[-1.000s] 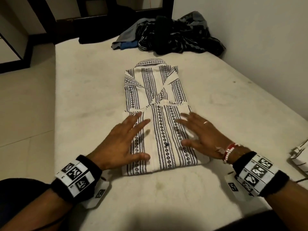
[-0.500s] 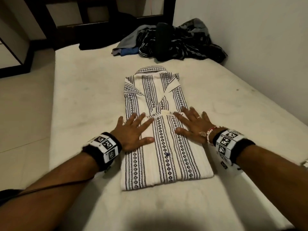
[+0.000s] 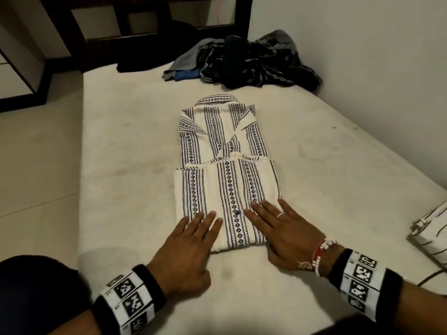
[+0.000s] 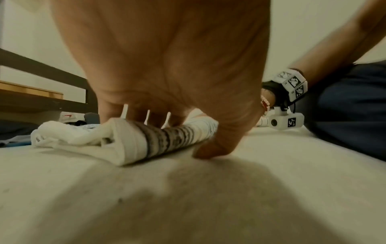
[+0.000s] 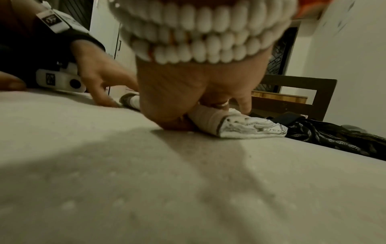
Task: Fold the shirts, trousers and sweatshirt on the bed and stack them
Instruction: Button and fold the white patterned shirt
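Observation:
A cream shirt (image 3: 227, 170) with dark patterned stripes lies folded in the middle of the bed, collar at the far end. My left hand (image 3: 191, 240) rests flat on its near left corner with straight fingers. The thumb touches the mattress at the fold's edge. My right hand (image 3: 280, 228) lies flat on the near right corner in the same way. In the left wrist view my left hand (image 4: 167, 66) presses down on the rolled near fold of the shirt (image 4: 129, 140). In the right wrist view my right hand (image 5: 188, 92) presses the shirt (image 5: 246, 127) too.
A heap of dark unfolded clothes (image 3: 249, 61) lies at the far end of the mattress (image 3: 125, 189) by the dark bed frame (image 3: 145, 27). A folded white striped garment (image 3: 433, 233) sits at the right edge. A wall runs along the right, and floor (image 3: 36, 165) lies to the left.
Both hands slid from the shirt's middle back towards me to its near edge, still flat on the cloth. The shirt has stayed in place.

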